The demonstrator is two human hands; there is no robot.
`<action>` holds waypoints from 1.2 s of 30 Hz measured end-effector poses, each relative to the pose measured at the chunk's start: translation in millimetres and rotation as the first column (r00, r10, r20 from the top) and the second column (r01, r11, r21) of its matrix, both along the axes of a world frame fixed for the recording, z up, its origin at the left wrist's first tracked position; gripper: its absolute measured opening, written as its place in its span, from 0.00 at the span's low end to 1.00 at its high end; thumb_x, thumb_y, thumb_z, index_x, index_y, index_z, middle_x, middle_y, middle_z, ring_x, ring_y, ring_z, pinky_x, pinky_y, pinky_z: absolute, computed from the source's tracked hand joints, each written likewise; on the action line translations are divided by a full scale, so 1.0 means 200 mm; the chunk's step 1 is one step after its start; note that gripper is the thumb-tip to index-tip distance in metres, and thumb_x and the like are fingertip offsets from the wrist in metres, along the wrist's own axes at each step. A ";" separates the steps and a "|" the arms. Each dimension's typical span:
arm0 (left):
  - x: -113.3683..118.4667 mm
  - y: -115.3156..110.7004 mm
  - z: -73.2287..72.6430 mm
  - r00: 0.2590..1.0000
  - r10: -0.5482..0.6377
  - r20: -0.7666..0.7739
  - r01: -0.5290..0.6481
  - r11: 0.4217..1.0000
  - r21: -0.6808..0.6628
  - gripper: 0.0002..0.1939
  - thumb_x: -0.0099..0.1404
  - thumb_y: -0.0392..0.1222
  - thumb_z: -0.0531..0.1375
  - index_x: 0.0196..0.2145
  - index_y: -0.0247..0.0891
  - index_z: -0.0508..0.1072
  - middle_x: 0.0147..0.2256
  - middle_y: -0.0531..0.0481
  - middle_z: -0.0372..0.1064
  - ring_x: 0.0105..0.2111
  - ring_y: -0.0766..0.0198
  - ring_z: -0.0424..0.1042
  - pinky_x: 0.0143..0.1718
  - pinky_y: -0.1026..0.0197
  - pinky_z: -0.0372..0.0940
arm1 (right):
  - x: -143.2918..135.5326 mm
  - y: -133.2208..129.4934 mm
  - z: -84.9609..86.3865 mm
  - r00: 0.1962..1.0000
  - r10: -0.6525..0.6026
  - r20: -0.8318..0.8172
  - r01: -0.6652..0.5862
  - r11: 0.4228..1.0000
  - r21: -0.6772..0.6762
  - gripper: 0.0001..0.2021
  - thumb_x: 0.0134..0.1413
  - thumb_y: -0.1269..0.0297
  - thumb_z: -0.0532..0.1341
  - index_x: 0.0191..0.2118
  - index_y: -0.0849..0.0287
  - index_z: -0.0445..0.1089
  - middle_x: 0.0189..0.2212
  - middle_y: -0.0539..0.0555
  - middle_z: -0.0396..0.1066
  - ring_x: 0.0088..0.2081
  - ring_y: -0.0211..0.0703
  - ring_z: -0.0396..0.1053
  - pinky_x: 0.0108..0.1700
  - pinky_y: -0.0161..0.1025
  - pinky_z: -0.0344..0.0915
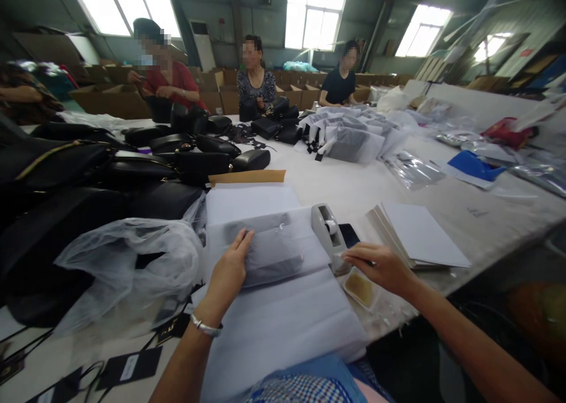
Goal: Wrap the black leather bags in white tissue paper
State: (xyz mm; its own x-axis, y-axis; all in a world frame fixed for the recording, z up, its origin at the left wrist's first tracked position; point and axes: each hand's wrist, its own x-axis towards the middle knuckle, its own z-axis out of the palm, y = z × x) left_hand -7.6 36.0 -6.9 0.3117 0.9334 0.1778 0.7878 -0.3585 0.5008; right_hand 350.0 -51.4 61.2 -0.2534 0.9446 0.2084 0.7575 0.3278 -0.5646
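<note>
A flat dark item [276, 250], wrapped in thin white sheet, lies on a stack of white paper [283, 320]. My left hand [234, 261] rests on its left part, fingers extended and pressed together on the wrapping. My right hand [375, 264] is at the front end of a grey tape dispenser [325, 232], its fingers pinched together; any tape between them is too small to make out. Just below that hand sits a small dish with a yellowish sponge [359, 287]. A dark phone [349, 235] lies beside the dispenser.
Black bags [141, 173] cover the left side, with a crumpled clear plastic bag [137, 261] nearer. White cards [424, 232] are stacked at right. Wrapped items [349, 138] pile up farther back. Three people stand or sit across the table; another person's arm shows far left. Black tags lie front left.
</note>
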 end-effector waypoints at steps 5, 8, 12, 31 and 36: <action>-0.07 0.04 -0.01 0.994 0.040 0.099 -0.038 0.999 -0.018 0.32 0.64 0.25 0.48 0.65 0.38 0.58 0.66 0.44 0.54 0.64 0.57 0.59 0.62 0.53 0.60 | -0.35 0.36 0.15 0.923 0.376 0.081 -0.375 0.927 -0.022 0.13 0.63 0.56 0.58 0.35 0.56 0.77 0.30 0.53 0.75 0.31 0.40 0.70 0.37 0.36 0.65; -0.10 0.06 -0.03 0.975 0.054 0.215 -0.047 0.998 -0.039 0.33 0.64 0.26 0.50 0.66 0.37 0.57 0.66 0.42 0.55 0.65 0.58 0.56 0.63 0.52 0.59 | -0.58 0.59 0.16 0.819 0.553 0.152 -0.548 0.833 -0.078 0.13 0.62 0.55 0.59 0.34 0.57 0.76 0.28 0.52 0.74 0.28 0.38 0.68 0.34 0.34 0.62; -0.12 0.08 -0.06 0.931 0.060 0.360 -0.040 0.997 -0.062 0.35 0.63 0.26 0.52 0.66 0.42 0.56 0.65 0.43 0.57 0.64 0.58 0.58 0.59 0.52 0.65 | -0.87 0.86 0.13 0.678 0.646 0.352 -0.629 0.757 -0.178 0.11 0.58 0.55 0.61 0.33 0.55 0.77 0.27 0.49 0.76 0.28 0.38 0.69 0.32 0.33 0.59; -0.13 0.11 -0.10 0.896 0.097 0.433 -0.055 0.992 -0.109 0.33 0.62 0.27 0.53 0.65 0.40 0.57 0.64 0.43 0.59 0.62 0.58 0.61 0.56 0.54 0.67 | -1.00 1.13 0.05 0.648 0.345 0.679 -0.309 0.934 -0.179 0.31 0.44 0.33 0.64 0.41 0.59 0.73 0.34 0.61 0.77 0.37 0.56 0.75 0.34 0.39 0.64; -0.14 0.10 -0.09 0.922 0.085 0.378 -0.070 0.996 -0.053 0.30 0.64 0.28 0.53 0.63 0.37 0.60 0.63 0.42 0.60 0.63 0.59 0.60 0.58 0.54 0.65 | -0.76 0.98 0.03 0.776 0.134 0.616 -0.133 0.990 -0.047 0.14 0.66 0.55 0.55 0.45 0.59 0.71 0.38 0.59 0.77 0.38 0.50 0.75 0.37 0.39 0.65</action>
